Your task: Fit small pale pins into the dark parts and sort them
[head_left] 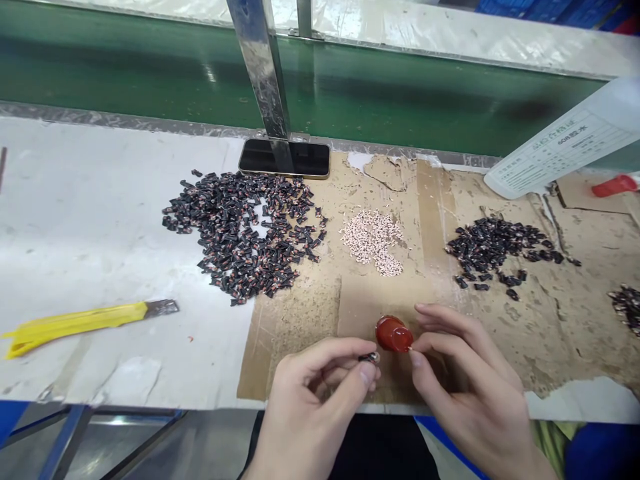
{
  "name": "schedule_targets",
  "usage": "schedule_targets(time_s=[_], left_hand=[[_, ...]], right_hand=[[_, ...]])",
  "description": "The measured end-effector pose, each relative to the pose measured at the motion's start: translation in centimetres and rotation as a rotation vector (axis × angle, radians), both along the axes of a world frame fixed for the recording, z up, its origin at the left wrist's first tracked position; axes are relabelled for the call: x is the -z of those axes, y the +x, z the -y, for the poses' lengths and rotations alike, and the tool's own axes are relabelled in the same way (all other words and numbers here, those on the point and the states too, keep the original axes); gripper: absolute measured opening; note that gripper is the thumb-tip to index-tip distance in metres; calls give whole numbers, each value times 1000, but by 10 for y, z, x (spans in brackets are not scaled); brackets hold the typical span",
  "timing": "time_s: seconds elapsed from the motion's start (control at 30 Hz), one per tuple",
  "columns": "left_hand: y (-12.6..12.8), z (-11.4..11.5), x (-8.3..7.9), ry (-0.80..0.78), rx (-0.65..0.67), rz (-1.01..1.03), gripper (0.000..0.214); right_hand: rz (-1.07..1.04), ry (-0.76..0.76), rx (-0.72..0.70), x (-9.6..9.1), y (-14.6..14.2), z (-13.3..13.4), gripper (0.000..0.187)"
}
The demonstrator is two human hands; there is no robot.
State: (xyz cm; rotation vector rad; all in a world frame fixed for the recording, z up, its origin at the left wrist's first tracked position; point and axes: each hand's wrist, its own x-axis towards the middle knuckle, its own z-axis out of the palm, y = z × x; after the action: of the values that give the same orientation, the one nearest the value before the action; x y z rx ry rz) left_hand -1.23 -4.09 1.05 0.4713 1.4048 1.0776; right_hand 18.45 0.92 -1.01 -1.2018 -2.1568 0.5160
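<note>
Between thumb and index finger, my left hand (320,387) pinches a small black part (369,358) with a pale, coppery end. My right hand (465,373) has thumb and index fingertip together on a tiny pale piece (410,348), right at the edge of a small red cup (393,333). The cup lies between both hands on the cardboard (300,327). Beyond it is a loose pile of tiny pinkish pieces (373,240). A large heap of black parts (250,233) spreads to the left, and a smaller black heap (495,247) lies to the right.
A yellow utility knife (90,323) lies at left. A phone (284,158) rests by the metal post (263,67). A white bottle (565,147) leans at right, near a red cap (615,185). More black parts (627,307) sit at the right edge. Behind runs a green belt (125,73).
</note>
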Motion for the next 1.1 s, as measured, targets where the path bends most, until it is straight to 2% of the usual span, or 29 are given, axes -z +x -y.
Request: schedule_targets(time_s=[0.1,0.23,0.33,0.47,0.53,0.63,1.1], left_hand=[[-2,0,1,63,52,-96,8],[1,-3,-1,122,-30,-61,12],[9,-8,-7,101,-52,42,8],[22,-14,-16,-13,-23,289,10],[29,-15,-18,-35,-29,398,15],[37,-16,-20,-6,-42,466,23],[45,-18,-21,-22,11,420,24]], right_hand=[[-1,9,0,-1,-1,0,15],[-91,-70,52,-7,0,1,13],[-230,-228,65,-13,5,1,11],[-533,-456,62,-18,8,4,12],[-663,-536,58,-21,8,8,11],[-747,-602,44,-24,6,13,13],[-745,-521,72,-31,8,16,20]])
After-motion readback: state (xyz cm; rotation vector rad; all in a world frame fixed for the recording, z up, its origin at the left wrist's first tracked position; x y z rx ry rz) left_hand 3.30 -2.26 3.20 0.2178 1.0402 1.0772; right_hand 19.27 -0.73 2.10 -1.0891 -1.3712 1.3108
